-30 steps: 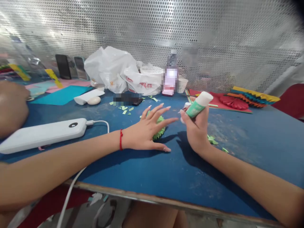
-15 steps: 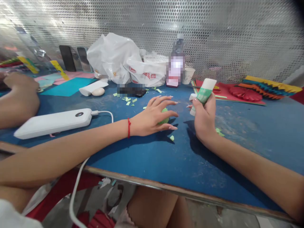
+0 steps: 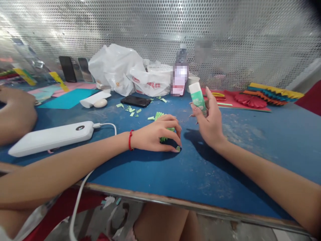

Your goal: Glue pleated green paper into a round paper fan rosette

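Here, the left hand cupped closely over a fringed green paper piece on the blue surface, the right hand raised, wrapped around an upright green-and-white glue stick

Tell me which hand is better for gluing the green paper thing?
Probably the right hand: it already holds the glue stick. The left hand is curled over the folded green paper, so it seems better placed to keep steadying that.
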